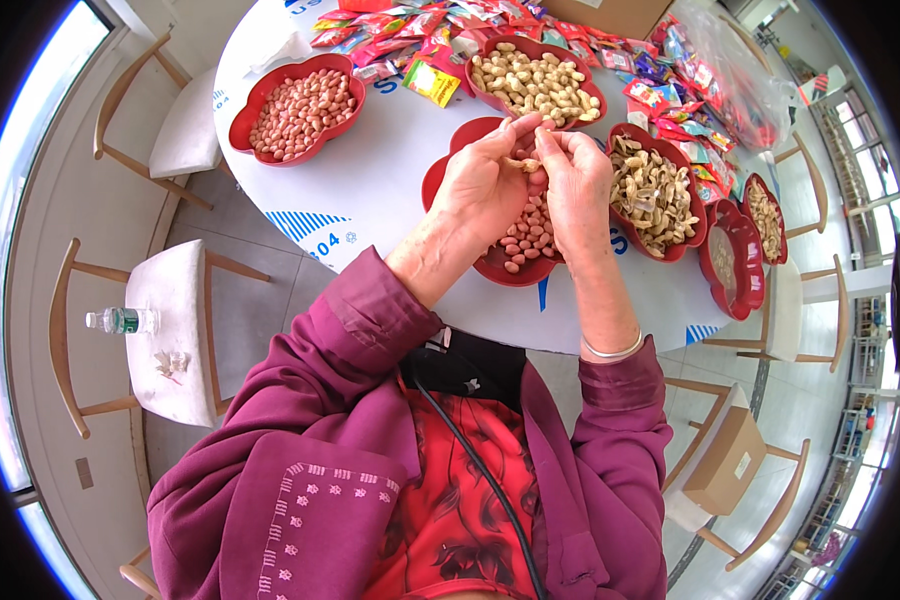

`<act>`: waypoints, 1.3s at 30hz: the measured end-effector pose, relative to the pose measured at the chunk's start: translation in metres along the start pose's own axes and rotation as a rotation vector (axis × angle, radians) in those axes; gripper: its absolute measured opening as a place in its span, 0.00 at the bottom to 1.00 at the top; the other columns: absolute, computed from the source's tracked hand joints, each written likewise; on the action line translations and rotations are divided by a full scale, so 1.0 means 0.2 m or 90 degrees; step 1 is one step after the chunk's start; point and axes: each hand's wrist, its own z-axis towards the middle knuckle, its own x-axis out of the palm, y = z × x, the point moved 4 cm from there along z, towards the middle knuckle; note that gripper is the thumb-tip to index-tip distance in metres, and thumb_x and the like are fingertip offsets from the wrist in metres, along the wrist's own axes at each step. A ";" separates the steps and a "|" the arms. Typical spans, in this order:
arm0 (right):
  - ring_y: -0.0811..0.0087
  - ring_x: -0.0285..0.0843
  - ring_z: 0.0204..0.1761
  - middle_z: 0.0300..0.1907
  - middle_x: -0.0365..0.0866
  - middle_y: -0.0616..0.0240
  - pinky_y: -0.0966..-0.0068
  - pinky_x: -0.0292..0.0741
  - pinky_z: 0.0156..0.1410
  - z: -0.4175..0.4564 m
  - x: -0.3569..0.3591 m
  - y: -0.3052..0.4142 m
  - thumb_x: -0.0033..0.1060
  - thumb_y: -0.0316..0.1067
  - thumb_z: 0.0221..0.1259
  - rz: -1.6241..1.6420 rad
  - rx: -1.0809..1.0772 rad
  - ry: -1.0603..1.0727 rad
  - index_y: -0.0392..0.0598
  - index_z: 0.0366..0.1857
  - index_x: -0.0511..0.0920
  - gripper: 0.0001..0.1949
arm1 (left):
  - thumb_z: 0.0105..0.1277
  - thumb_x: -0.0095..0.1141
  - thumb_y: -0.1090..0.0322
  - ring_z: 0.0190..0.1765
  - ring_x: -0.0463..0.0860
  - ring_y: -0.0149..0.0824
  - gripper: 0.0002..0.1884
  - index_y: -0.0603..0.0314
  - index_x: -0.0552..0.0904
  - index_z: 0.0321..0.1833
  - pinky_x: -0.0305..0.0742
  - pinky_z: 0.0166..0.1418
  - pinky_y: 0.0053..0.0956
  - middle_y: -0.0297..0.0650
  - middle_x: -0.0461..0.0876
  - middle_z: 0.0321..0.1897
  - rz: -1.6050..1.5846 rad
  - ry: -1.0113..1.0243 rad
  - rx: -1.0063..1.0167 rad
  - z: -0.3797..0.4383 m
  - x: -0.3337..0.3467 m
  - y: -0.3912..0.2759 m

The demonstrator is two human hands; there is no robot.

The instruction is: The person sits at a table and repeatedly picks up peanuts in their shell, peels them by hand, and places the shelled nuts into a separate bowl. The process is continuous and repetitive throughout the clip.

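Observation:
My left hand [487, 169] is palm up over a red flower-shaped bowl [439, 176] of shelled pink peanuts [525, 236]. An unshelled peanut [523, 164] rests in its curled fingers. My right hand [581, 176] comes in from the other side, thumb and forefinger pressed together against the left fingertips. Whatever they pinch is too small and covered to make out. Behind both hands stands a red bowl of whole peanuts [536, 79]. Right of my right hand is a red bowl of empty peanut shells [652, 191].
Another bowl of shelled peanuts [304, 112] stands at the left. Wrapped sweets [420, 30] lie heaped along the back, near a cardboard box [607, 13] and a clear plastic bag [750, 90]. Two more red bowls [750, 289] sit at the table's right edge. Chairs [169, 330] surround the table.

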 end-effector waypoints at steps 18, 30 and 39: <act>0.74 0.79 0.24 0.27 0.83 0.60 0.78 0.73 0.28 0.02 -0.05 0.08 0.62 0.31 0.62 -0.131 -0.145 0.030 0.35 0.32 0.80 0.08 | 0.74 0.37 0.71 0.54 0.74 0.39 0.14 0.72 0.71 0.55 0.69 0.63 0.36 0.46 0.75 0.52 0.023 -0.073 -0.056 -0.02 0.02 0.04; 0.76 0.82 0.25 0.28 0.80 0.64 0.81 0.80 0.27 0.09 -0.16 0.03 0.56 0.32 0.66 0.062 0.017 0.045 0.34 0.40 0.79 0.10 | 0.74 0.36 0.67 0.52 0.76 0.38 0.17 0.74 0.72 0.56 0.69 0.64 0.32 0.46 0.78 0.51 0.125 -0.040 -0.069 -0.03 0.03 0.02; 0.80 0.77 0.27 0.31 0.81 0.65 0.87 0.73 0.32 0.13 -0.43 0.13 0.56 0.31 0.65 0.098 -0.034 -0.110 0.39 0.42 0.82 0.09 | 0.73 0.37 0.67 0.53 0.79 0.36 0.18 0.72 0.74 0.56 0.70 0.63 0.31 0.47 0.79 0.53 0.227 -0.084 0.016 -0.06 0.07 -0.02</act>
